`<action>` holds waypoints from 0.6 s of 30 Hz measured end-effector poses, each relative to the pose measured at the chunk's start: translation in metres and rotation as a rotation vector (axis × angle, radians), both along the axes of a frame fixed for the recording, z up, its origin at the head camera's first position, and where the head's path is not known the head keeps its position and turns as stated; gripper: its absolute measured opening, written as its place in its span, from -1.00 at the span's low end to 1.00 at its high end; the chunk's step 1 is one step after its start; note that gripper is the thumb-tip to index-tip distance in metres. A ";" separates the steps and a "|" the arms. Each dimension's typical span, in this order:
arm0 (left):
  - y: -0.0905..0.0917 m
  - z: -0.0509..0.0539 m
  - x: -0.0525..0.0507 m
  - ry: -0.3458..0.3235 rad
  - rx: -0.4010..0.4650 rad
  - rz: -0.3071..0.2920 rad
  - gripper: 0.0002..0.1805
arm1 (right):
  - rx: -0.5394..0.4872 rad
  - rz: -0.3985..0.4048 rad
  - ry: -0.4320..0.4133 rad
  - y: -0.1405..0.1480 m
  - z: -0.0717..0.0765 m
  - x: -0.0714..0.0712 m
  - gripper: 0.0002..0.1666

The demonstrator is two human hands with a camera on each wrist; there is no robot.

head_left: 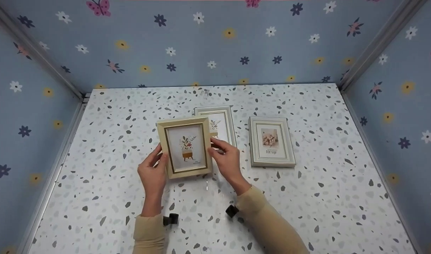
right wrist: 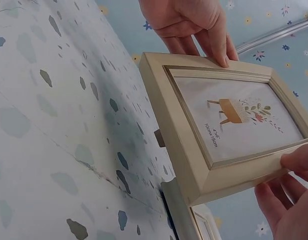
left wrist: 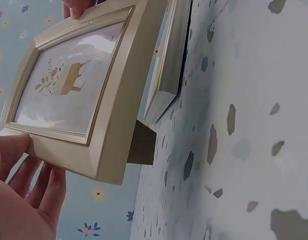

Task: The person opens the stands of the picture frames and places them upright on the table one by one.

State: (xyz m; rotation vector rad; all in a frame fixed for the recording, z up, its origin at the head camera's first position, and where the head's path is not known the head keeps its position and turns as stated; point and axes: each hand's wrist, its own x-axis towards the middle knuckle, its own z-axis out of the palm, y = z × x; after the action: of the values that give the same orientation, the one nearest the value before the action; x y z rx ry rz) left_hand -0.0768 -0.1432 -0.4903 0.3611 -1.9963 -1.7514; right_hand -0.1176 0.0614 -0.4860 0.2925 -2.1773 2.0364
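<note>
Flowered walls (head_left: 215, 49) took top and sides of head view; speckled table (head_left: 328, 201) filled lower part. Beige frame (head_left: 186, 150), left of centre, tilted above table. Pale frame (head_left: 272, 143) lay right of centre; second pale frame (head_left: 225, 121), partly covered, at centre. Left hand (head_left: 153, 173), right hand (head_left: 229, 161) pinched beige frame's opposite edges, thumbs in front, fingers behind. Brown stand (left wrist: 142, 145) jutted behind.

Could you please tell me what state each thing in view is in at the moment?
Held frame: raised off the table, tilted, picture facing the head camera.
Back stand: sticking out from its back; exact angle unclear.
Left grip: pinching its left side.
Right grip: pinching its right side.
Rear pale frame: lying face up, partly covered in the head view.
Right pale frame: lying face up, untouched.
</note>
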 end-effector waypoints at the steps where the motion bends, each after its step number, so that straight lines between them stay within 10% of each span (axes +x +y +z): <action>1: -0.002 -0.001 -0.001 0.001 0.000 0.003 -0.63 | 0.003 0.002 0.002 -0.002 0.000 -0.001 -0.61; 9: -0.022 -0.031 -0.015 -0.008 0.037 0.047 -0.60 | 0.034 0.033 -0.006 -0.015 0.001 -0.007 -0.60; 18: -0.034 -0.039 -0.024 0.021 0.023 0.057 -0.63 | -0.002 0.044 -0.048 -0.026 -0.004 -0.014 -0.62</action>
State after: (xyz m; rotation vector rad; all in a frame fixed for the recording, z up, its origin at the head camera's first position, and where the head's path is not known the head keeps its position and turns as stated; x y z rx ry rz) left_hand -0.1004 -0.1771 -0.5290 0.4018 -1.9333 -1.7373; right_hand -0.1316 0.0350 -0.4901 0.2970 -2.2162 2.0895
